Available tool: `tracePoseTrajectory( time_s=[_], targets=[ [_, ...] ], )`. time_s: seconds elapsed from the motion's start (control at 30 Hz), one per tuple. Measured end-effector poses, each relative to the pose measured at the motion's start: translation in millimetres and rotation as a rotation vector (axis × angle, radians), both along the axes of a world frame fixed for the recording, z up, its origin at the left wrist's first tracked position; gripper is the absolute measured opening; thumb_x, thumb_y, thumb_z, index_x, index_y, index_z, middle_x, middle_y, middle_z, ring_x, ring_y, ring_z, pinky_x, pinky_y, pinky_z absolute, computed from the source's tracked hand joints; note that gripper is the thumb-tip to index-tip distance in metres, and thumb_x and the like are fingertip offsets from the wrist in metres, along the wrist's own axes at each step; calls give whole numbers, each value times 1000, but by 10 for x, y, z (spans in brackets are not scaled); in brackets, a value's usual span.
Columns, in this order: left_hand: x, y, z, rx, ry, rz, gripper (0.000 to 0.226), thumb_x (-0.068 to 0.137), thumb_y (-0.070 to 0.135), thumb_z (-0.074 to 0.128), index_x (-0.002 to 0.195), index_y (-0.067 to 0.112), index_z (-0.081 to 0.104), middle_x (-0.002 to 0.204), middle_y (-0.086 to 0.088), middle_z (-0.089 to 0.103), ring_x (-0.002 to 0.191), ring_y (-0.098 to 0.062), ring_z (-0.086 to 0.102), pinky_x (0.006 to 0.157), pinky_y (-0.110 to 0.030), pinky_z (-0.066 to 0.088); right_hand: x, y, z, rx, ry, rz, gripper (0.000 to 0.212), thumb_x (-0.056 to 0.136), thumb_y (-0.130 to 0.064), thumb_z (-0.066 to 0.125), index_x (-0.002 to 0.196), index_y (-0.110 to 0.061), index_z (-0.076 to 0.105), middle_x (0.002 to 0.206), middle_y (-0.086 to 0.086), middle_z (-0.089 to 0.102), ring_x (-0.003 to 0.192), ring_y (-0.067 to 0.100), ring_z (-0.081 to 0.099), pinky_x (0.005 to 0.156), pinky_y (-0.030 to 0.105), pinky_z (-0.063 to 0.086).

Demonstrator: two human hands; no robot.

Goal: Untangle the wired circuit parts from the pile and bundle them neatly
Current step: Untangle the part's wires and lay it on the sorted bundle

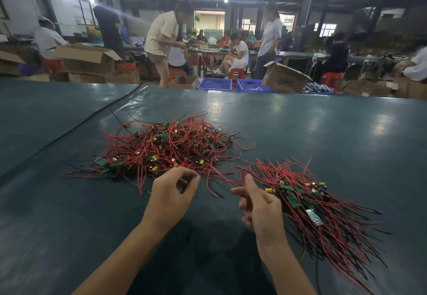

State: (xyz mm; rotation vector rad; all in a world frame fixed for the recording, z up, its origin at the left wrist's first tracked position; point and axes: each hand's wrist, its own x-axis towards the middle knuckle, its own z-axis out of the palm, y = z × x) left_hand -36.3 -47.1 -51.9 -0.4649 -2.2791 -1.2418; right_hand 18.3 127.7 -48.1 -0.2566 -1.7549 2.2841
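One left hand point(172, 194), one right hand point(262, 205); one tangled pile point(168, 146); one laid-out bundle point(307, 200); two blue crates point(215, 84); one desk point(323, 132).

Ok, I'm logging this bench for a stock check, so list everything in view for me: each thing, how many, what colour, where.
tangled pile of wired circuit parts: one, red and black wires with green boards, table centre
sorted bundle: one, same colours, right of the pile
table: one, dark green, foreground
crates: two, blue, beyond the table's far edge
cardboard boxes: several, brown, beyond the table
stools: several, red, background
people: several, at far benches
left hand: one, at the pile's near edge, fingers curled; grip unclear
right hand: one, beside the bundle, fingers loosely curled
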Motion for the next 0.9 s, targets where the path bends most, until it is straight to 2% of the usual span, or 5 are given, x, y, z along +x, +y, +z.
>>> tracePoseTrajectory(
  time_s=[0.33, 0.53, 0.63, 0.73, 0.9],
  targets=[
    [71, 179, -27, 197, -283, -381, 8, 88, 19, 69, 96, 20, 70, 79, -1, 73, 72, -12, 69, 64, -22, 53, 33, -143, -41, 312, 60, 68, 28, 93, -22, 64, 67, -22, 75, 50, -8, 59, 44, -2, 44, 47, 11, 35],
    [119, 197, -55, -62, 96, -229, 9, 88, 18, 70, 96, 22, 70, 97, 14, 64, 85, -7, 64, 72, -17, 50, -1, -138, -70, 278, -17, -69, 30, 94, -24, 63, 68, -13, 73, 56, -3, 67, 49, 1, 54, 53, 17, 43],
    [167, 236, -29, -104, 259, -264, 11, 90, 26, 65, 83, 17, 66, 81, 12, 59, 70, -6, 56, 63, -13, 43, -19, -103, -52, 221, -37, -146, 27, 93, -20, 65, 69, -10, 71, 64, 0, 70, 53, 5, 57, 52, 22, 47],
    [244, 295, -30, -31, 9, -401, 44, 94, 50, 52, 69, 15, 62, 58, 4, 57, 48, -6, 50, 47, -22, 39, -24, -82, -44, 133, -82, -172, 25, 94, -17, 62, 70, -13, 69, 63, -4, 68, 51, 5, 57, 47, 21, 47],
    [261, 378, -47, 1, -592, -452, 73, 89, 64, 32, 86, -1, 65, 73, -15, 71, 47, -14, 60, 44, -24, 44, -11, -57, -31, -1, -96, -136, 41, 98, -12, 50, 68, -25, 76, 62, -8, 66, 52, 4, 60, 48, 20, 48]
  ],
)
